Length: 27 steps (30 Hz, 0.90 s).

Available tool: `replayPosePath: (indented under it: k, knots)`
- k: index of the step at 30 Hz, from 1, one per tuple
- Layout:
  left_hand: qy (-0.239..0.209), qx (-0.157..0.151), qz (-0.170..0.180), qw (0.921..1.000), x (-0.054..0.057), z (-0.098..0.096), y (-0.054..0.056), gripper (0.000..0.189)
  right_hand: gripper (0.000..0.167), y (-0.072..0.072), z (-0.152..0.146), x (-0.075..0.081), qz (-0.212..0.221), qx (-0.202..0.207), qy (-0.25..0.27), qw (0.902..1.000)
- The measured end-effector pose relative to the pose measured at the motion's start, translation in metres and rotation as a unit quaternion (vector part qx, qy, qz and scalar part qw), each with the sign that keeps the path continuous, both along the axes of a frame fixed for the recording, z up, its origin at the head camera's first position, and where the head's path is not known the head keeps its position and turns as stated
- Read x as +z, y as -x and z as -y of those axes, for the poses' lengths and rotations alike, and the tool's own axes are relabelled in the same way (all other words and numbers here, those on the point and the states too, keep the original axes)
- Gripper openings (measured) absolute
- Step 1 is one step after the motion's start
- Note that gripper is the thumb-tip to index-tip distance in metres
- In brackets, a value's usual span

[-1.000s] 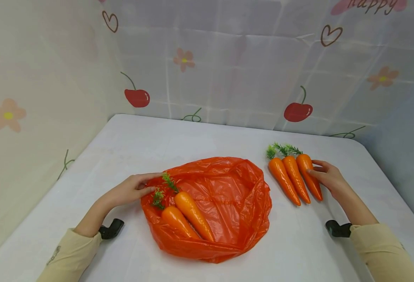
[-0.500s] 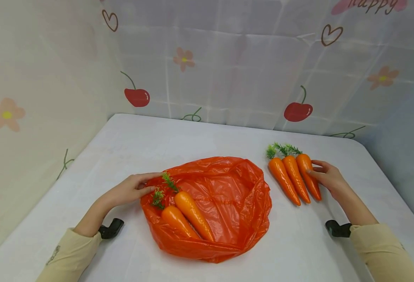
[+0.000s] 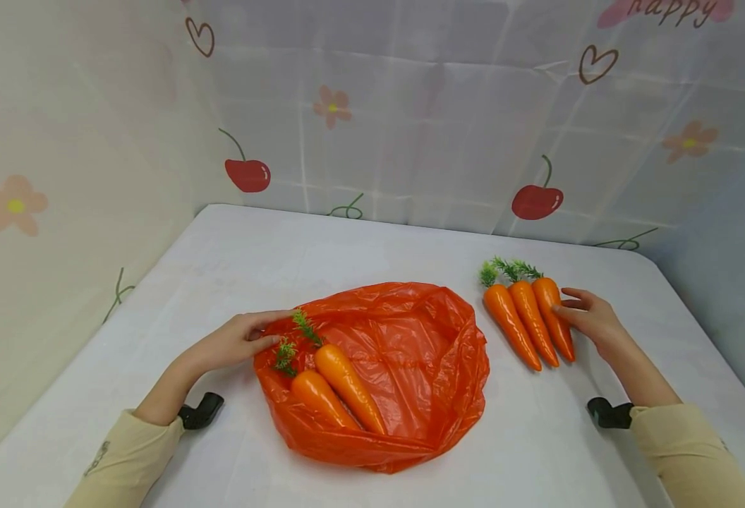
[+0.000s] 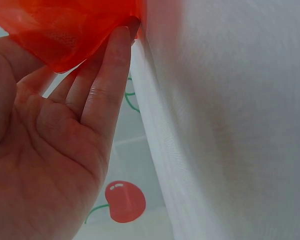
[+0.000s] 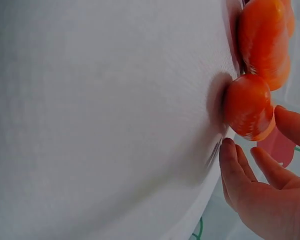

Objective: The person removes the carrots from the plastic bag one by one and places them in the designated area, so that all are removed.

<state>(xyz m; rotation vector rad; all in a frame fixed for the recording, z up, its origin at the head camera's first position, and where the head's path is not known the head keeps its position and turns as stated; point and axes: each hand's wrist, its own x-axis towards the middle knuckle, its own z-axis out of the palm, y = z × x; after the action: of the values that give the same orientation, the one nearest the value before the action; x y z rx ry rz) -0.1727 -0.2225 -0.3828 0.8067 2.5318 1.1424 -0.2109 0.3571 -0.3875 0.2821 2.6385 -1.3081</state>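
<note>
An orange-red plastic bag (image 3: pixel 410 353) lies spread wide on the table. Two carrots with green tops, a front carrot (image 3: pixel 322 398) and a back carrot (image 3: pixel 350 388), lie on its left part. My left hand (image 3: pixel 235 342) rests at the bag's left rim, fingers extended; its left wrist view shows the bag's edge over the fingers. To the right, three carrots lie side by side: the left carrot (image 3: pixel 511 326), the middle carrot (image 3: pixel 533 323) and the right carrot (image 3: pixel 554 317). My right hand (image 3: pixel 591 317) touches the right carrot with loosely spread fingers, not wrapped round it.
A white cloth covers the table (image 3: pixel 360 247). Printed curtains (image 3: pixel 398 141) with cherries and flowers stand behind it and at both sides. A black wrist device (image 3: pixel 201 411) sits below each hand.
The right carrot's tip has swung slightly left toward the middle carrot, with my right hand beside it. My left hand, the bag and the carrots in it look unmoved.
</note>
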Motion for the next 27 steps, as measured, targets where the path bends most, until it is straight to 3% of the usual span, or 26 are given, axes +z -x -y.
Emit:
replayPosePath:
  k: [6, 10, 13, 16, 22, 24, 27]
  knots:
    - [-0.002, -0.002, 0.002, 1.0000, -0.001, 0.000, 0.001, 0.044, 0.084, 0.031, -0.047, -0.047, -0.061, -0.013, -0.028, 0.9976]
    - [-0.001, -0.001, 0.003, 1.0000, -0.001, 0.001, 0.001, 0.044, 0.082, 0.041, -0.050, -0.053, -0.113, -0.013, -0.030, 0.9931]
    - [0.000, 0.001, 0.005, 1.0000, -0.001, 0.001, 0.001, 0.044, 0.072, 0.043, -0.034, -0.049, -0.148, -0.004, -0.035, 0.9883]
    - [0.001, 0.000, 0.004, 1.0000, -0.001, 0.001, 0.001, 0.044, 0.064, 0.029, 0.002, -0.028, -0.167, 0.013, -0.029, 0.9855]
    - [-0.003, -0.003, 0.005, 1.0000, -0.002, 0.001, 0.002, 0.045, 0.055, -0.035, 0.106, 0.063, -0.170, 0.085, 0.026, 0.9814]
    - [-0.003, -0.003, 0.005, 1.0000, -0.001, 0.001, 0.002, 0.045, 0.053, -0.048, 0.129, 0.077, -0.179, 0.108, 0.041, 0.9771]
    - [-0.002, -0.004, 0.005, 1.0000, -0.001, 0.001, 0.002, 0.045, 0.051, -0.058, 0.153, 0.081, -0.184, 0.137, 0.072, 0.9707]
